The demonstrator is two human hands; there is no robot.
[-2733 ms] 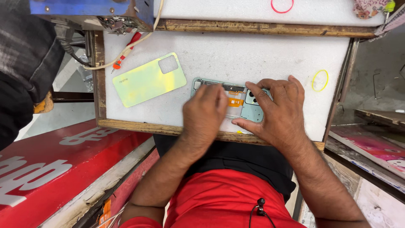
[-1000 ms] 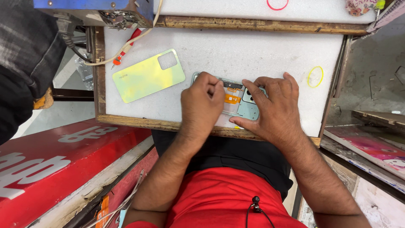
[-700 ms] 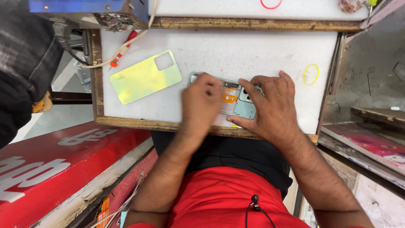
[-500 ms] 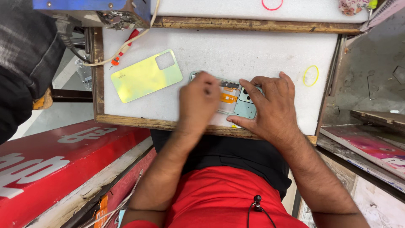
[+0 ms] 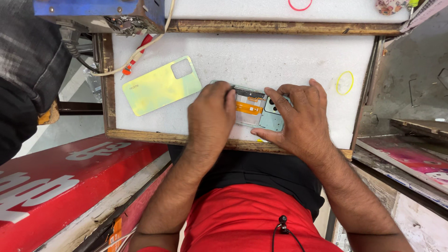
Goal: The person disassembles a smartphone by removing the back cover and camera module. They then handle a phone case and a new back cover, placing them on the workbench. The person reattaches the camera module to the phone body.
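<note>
**Inspector:** Position of the opened phone (image 5: 254,109)?

**Assistant:** It lies flat on the white work board (image 5: 261,60), near the front wooden edge, between both hands. Its back is off; an orange strip and the camera block show.

**Inspector:** Left hand (image 5: 211,116)?

**Assistant:** Palm down over the phone's left end, fingers curled and pressing on it. Whether they pinch anything underneath, I cannot tell.

**Inspector:** Right hand (image 5: 298,116)?

**Assistant:** Spread over the phone's right end, fingers extended and resting on the camera corner, thumb at the near edge. It steadies the phone rather than gripping it.

**Inspector:** Surroundings?

**Assistant:** The yellow-green back cover (image 5: 161,86) lies apart to the left, tilted. A yellow rubber band (image 5: 345,83) lies to the right. A red screwdriver (image 5: 135,58) lies at the board's far left corner.
</note>
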